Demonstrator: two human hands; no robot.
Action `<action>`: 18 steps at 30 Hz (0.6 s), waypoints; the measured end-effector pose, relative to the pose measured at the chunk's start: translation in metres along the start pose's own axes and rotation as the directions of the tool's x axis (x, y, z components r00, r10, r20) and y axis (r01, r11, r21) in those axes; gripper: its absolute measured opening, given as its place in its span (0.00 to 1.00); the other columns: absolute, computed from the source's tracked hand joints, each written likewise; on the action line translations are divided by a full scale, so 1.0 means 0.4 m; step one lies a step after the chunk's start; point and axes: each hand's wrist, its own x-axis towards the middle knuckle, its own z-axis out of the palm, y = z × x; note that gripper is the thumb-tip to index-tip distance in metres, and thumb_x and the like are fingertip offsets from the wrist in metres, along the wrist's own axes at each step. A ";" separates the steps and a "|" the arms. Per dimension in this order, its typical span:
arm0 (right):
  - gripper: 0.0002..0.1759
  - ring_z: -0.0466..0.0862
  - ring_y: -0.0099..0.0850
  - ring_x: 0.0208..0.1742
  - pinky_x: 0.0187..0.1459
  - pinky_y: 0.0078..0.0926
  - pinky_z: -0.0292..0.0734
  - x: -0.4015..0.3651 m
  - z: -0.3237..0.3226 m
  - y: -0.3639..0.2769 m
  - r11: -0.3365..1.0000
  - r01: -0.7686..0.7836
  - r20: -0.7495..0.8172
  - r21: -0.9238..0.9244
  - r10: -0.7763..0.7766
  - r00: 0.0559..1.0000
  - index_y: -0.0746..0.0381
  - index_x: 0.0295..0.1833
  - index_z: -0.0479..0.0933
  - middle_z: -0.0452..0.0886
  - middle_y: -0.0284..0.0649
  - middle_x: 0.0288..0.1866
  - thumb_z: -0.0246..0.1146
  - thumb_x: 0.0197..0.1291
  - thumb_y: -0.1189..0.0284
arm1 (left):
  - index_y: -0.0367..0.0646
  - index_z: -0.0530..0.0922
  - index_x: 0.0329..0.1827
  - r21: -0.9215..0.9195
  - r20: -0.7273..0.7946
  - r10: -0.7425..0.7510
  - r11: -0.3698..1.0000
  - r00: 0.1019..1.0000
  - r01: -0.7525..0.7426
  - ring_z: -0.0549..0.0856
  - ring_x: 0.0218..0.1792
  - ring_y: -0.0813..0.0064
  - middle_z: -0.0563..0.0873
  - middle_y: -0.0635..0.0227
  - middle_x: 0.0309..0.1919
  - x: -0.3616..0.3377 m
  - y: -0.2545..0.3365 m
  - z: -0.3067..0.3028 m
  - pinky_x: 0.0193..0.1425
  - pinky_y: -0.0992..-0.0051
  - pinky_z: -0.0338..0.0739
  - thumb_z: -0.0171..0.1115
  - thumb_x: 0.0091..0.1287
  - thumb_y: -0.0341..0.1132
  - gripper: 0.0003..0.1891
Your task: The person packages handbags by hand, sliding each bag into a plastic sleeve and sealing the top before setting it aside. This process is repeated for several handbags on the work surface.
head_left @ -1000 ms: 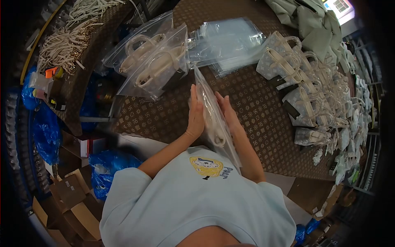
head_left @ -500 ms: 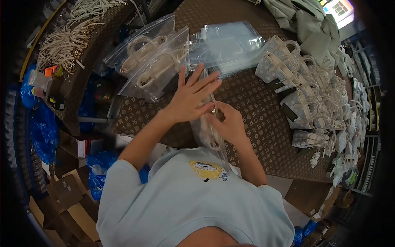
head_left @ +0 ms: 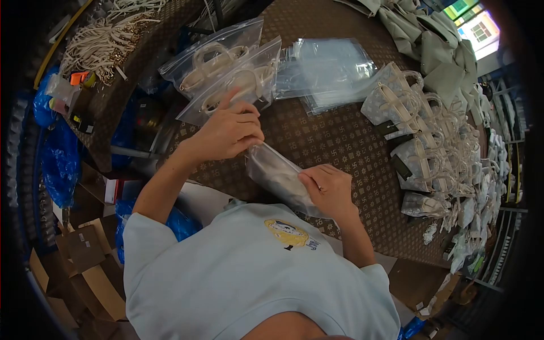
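A clear plastic bag [head_left: 279, 177] with a pale item inside, its kind hard to make out, hangs at the table's near edge, close to my shirt. The fingers of my left hand [head_left: 231, 130] are closed on the upper left end of its top edge, with the index finger pointing away. My right hand [head_left: 331, 190] pinches the lower right end of that edge between thumb and fingers. Just beyond my left hand lie zip bags [head_left: 212, 65] holding cream-handled handbags.
Flat clear plastic bags [head_left: 334, 68] are stacked at the back of the patterned table [head_left: 374, 221]. Rows of pale patterned handbags [head_left: 416, 147] fill the right side. Grey-green fabric pieces [head_left: 447, 51] are heaped behind them. Cream straps [head_left: 105, 48] lie on another surface at left.
My hands have moved apart along the bag's top edge, left hand to the left, right hand to the lower right. My left fingers, spread before, are now closed on the bag.
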 end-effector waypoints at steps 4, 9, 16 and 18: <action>0.04 0.83 0.36 0.30 0.31 0.27 0.77 -0.011 0.003 -0.011 0.995 -0.014 0.091 0.100 0.005 0.996 0.62 0.29 0.80 0.82 0.39 0.26 0.67 0.51 0.74 | 0.48 0.81 0.29 0.049 -0.093 -0.196 0.978 0.976 0.202 0.79 0.45 0.70 0.81 0.72 0.30 -0.102 -0.006 -0.042 0.68 0.59 0.57 0.67 0.52 0.31 0.03; 0.18 0.83 0.41 0.41 0.42 0.33 0.79 -0.056 -0.041 0.011 0.998 -0.058 0.279 -0.006 0.058 0.958 0.59 0.49 0.77 0.79 0.43 0.52 0.65 0.53 0.65 | 0.42 0.82 0.35 -0.162 -0.357 -0.633 0.766 0.686 0.622 0.80 0.38 0.72 0.82 0.67 0.32 -0.342 -0.039 -0.146 0.51 0.73 0.73 0.66 0.57 0.31 0.05; 0.29 0.83 0.43 0.47 0.46 0.33 0.79 -0.009 0.097 -0.010 0.986 -0.115 0.534 -0.117 0.160 0.830 0.60 0.62 0.70 0.75 0.44 0.60 0.64 0.52 0.66 | 0.42 0.67 0.64 -0.504 0.268 -0.924 0.108 0.274 0.857 0.79 0.51 0.68 0.77 0.60 0.55 -0.538 0.012 0.075 0.52 0.72 0.75 0.65 0.61 0.39 0.28; 0.27 0.83 0.40 0.44 0.43 0.33 0.79 0.062 0.161 -0.054 0.997 0.009 0.553 -0.081 0.038 0.832 0.59 0.59 0.72 0.77 0.41 0.58 0.64 0.50 0.68 | 0.44 0.63 0.68 -0.507 0.353 -0.902 0.040 0.250 0.861 0.78 0.54 0.66 0.73 0.59 0.60 -0.547 0.048 0.134 0.54 0.70 0.76 0.67 0.60 0.40 0.34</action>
